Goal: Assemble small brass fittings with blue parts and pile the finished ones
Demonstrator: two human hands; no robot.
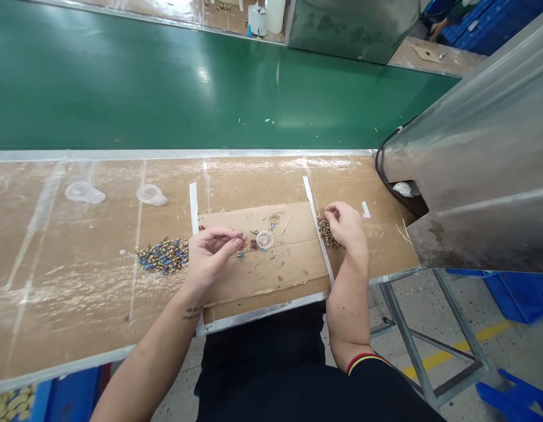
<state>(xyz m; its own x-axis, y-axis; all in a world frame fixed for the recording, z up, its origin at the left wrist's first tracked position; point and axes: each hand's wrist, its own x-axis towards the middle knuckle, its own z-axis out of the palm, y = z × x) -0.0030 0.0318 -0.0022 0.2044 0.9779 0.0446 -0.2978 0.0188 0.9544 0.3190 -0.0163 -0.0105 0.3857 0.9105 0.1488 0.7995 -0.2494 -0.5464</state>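
My left hand pinches a tiny dark bluish part between thumb and fingertips, above a cardboard sheet. My right hand reaches to a pile of small brass-coloured parts, fingers bent together at its edge; what they hold, if anything, is too small to make out. Between the hands stands a small clear cup with a thin stick in it. A few loose blue and brass bits lie around the cup. Left of my left hand is a heap of small blue-and-brass pieces.
Two clear plastic cups lie at the left on the covered bench. A green belt runs behind it. A metal housing with a black cable stands at the right, near several thin sticks. Another person's hand shows top right.
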